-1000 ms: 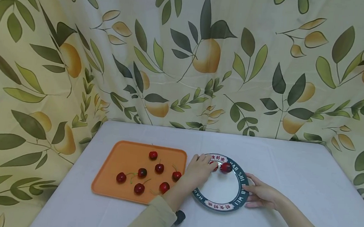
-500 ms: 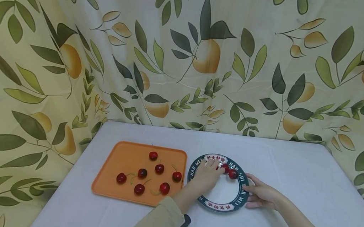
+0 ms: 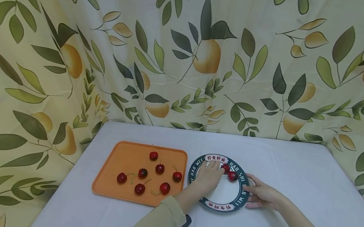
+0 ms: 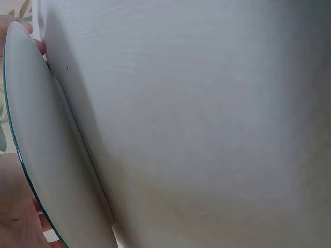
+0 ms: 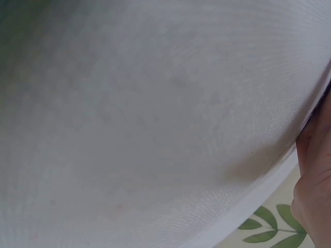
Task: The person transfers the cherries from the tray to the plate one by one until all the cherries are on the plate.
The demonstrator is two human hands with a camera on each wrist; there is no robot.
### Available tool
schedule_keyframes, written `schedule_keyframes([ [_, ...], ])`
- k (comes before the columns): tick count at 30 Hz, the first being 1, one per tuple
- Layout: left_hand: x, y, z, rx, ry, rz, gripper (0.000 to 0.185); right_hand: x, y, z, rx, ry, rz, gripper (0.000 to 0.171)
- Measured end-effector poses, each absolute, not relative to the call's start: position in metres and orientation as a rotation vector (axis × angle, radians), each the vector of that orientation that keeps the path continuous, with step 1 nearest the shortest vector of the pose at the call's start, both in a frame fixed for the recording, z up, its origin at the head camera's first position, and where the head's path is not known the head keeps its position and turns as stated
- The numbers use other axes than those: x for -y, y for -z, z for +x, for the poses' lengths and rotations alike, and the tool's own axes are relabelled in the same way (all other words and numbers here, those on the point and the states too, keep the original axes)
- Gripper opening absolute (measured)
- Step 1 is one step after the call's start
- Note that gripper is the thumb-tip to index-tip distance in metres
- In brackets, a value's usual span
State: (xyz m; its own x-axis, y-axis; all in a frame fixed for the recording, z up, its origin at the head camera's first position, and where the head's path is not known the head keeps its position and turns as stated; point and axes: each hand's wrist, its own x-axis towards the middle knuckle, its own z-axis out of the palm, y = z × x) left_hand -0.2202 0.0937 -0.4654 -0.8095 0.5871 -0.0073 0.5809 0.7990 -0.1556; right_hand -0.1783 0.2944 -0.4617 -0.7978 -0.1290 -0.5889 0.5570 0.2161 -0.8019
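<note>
My left hand [image 3: 209,177] lies over the left half of a round plate [image 3: 240,200] with a white middle and a dark green lettered rim. Its fingertips point down at the plate, right beside a dark red cherry [image 3: 225,168]; whether they hold anything, I cannot tell. A second cherry [image 3: 233,176] lies against the first, to its right. My right hand [image 3: 263,195] grips the plate's right edge, thumb on the rim and fingers lower down. In the left wrist view the plate [image 4: 46,134] appears edge-on, with left-hand fingers [image 4: 45,222] partly hidden behind its rim.
An orange tray [image 3: 106,184] stands left of the plate, holding several stemmed cherries, one of them a bright red cherry [image 3: 164,188] near its front right corner. A white cloth [image 3: 293,165] covers the table. Behind hangs a leaf-and-fruit patterned curtain [image 3: 257,12].
My left hand has moved rightward farther over the plate. The cherries by its fingers have shifted right, one ending lower on the plate. The right hand and the tray have stayed put.
</note>
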Motion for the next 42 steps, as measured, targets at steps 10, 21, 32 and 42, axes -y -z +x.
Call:
schedule_keyframes([
  [10,-0.096,0.466,-0.221,2.934,-0.221,-0.946,0.042,-0.295,0.461,-0.178,-1.949,1.63,0.371,0.066],
  [21,-0.086,0.459,-0.223,2.961,-0.107,-0.922,0.044,-0.294,0.461,-0.178,-1.959,1.609,0.37,0.067],
  [32,-0.058,0.438,-0.224,2.914,-0.118,-0.847,0.037,-0.294,0.46,-0.176,-1.97,1.601,0.386,0.068],
  [42,-0.022,0.428,-0.218,2.949,-0.137,-0.857,0.042,-0.292,0.461,-0.176,-1.976,1.609,0.404,0.068],
])
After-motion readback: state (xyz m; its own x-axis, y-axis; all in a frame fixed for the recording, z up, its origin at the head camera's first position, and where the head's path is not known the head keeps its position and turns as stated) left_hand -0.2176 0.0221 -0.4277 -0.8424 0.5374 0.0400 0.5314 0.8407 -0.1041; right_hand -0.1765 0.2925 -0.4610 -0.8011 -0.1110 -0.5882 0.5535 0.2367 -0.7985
